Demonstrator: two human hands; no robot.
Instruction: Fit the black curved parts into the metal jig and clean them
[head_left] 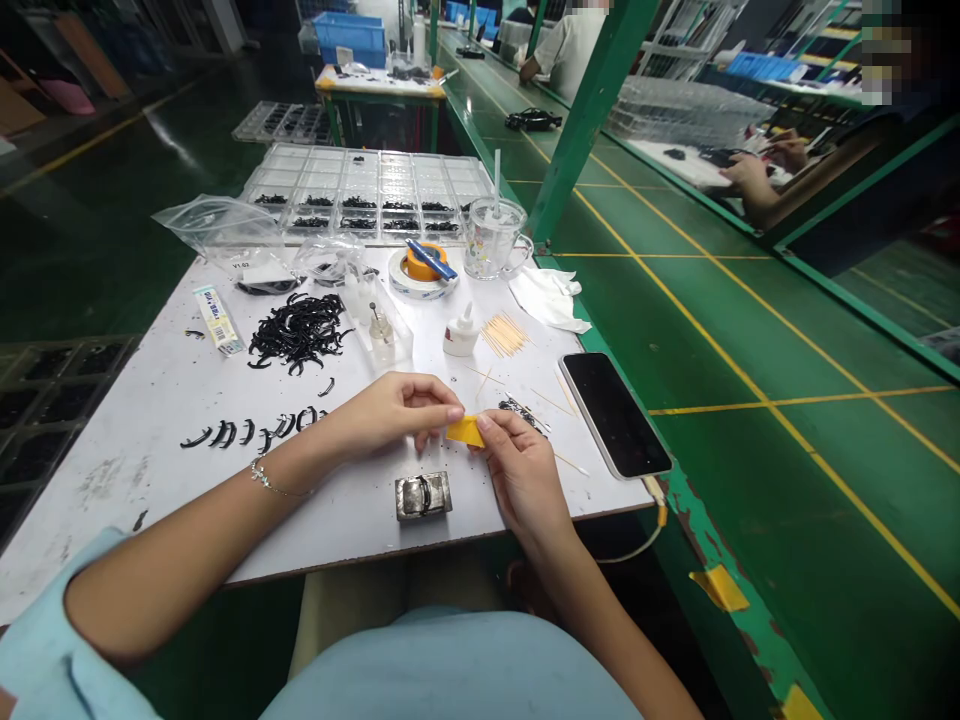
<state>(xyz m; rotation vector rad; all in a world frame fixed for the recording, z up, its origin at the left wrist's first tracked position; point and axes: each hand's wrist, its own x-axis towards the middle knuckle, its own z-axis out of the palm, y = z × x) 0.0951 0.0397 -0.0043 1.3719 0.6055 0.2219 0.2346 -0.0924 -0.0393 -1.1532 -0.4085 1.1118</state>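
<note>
Between both hands is a short piece of yellow tape (466, 431). My left hand (409, 410) pinches its upper left end between thumb and fingers. The right edge of the tape is in the closed fingertips of my right hand (517, 455). Just below them on the table sits a small metal block (424, 496) with a curved black part (424, 492) lying on its top. Left of my left hand, a row of curved black pieces (246, 432) lies on the white tabletop, partly covered by my forearm. A larger pile of black pieces (298, 330) is behind them.
Toothpicks (505, 335), a white glue bottle (461, 332), tape rolls (424, 268) and a glass mug (493, 240) stand farther back. A phone (615, 415) lies at the right edge. Clear trays (375, 175) line the back. A green post (585, 130) rises beside the conveyor; co-workers sit beyond.
</note>
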